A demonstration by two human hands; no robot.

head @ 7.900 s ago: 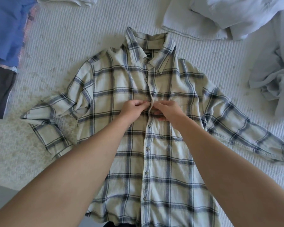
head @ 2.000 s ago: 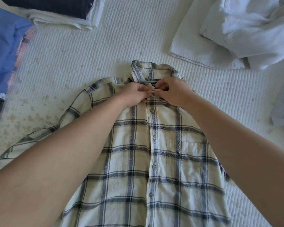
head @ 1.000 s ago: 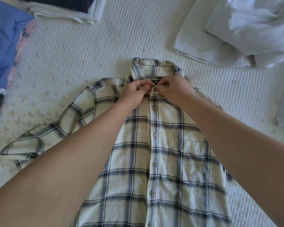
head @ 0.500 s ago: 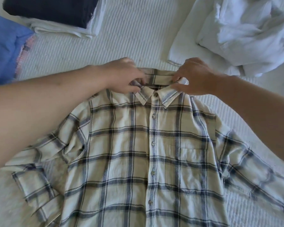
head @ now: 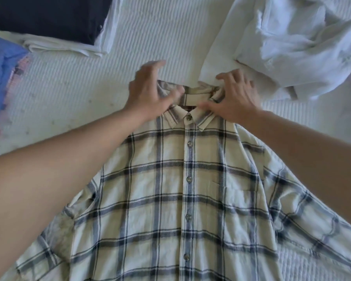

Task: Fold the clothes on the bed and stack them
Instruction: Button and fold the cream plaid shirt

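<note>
A cream shirt with a dark plaid pattern (head: 190, 199) lies face up and buttoned on the white ribbed bedspread (head: 79, 88). Its sleeves spread out to both sides. Both hands are at the collar (head: 195, 97). My left hand (head: 148, 94) lies on the collar's left end with its fingers spread and lifted, slightly blurred. My right hand (head: 237, 100) rests on the collar's right end, fingers spread and thumb stretched along the collar fold. Neither hand curls round the cloth.
A folded dark navy garment (head: 49, 17) sits on folded white cloth (head: 69, 47) at the far left. A blue garment (head: 0, 74) lies at the left edge. A loose heap of white clothes (head: 292, 37) fills the far right, touching the collar.
Earlier both hands fastened buttons up the front to the collar. Half a second ago they pinched the collar's ends; now their fingers have spread over it. The view has moved closer.
</note>
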